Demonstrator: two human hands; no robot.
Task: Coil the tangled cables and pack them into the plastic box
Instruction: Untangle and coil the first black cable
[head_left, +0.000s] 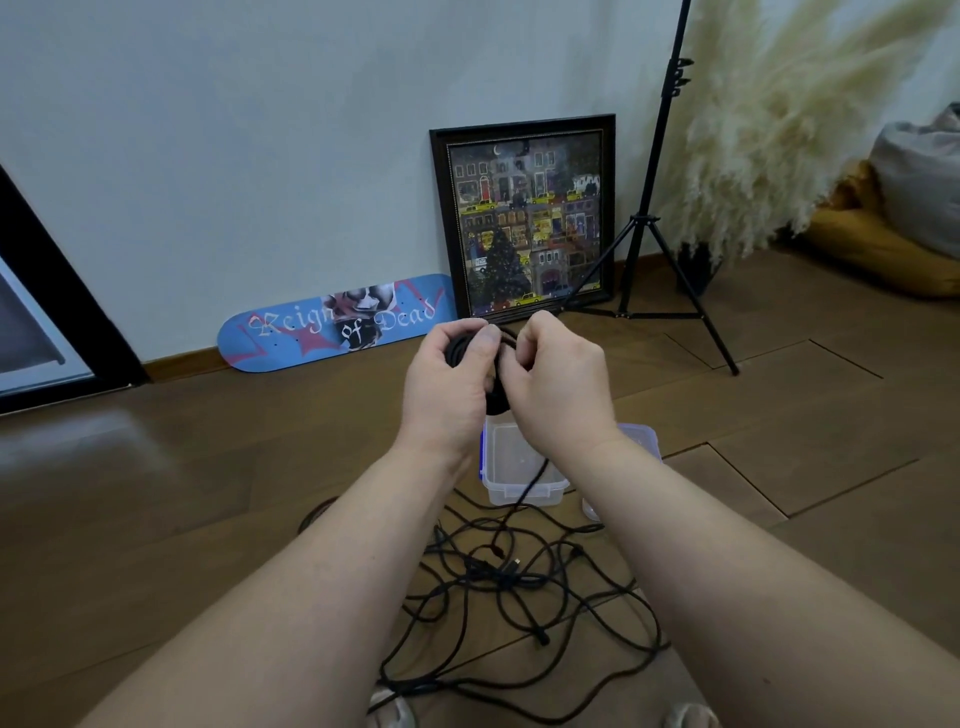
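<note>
A black coiled cable (470, 353) sat bunched between both hands, held up above the plastic box (519, 467). The left hand (449, 387) curled around the coil; the right hand (558, 384) pinched its strands, fingers tight. One strand hung down across the box, which looked otherwise bare inside. Below the hands, tangled cables (511, 592) sprawled over the wooden floor (182, 493).
</note>
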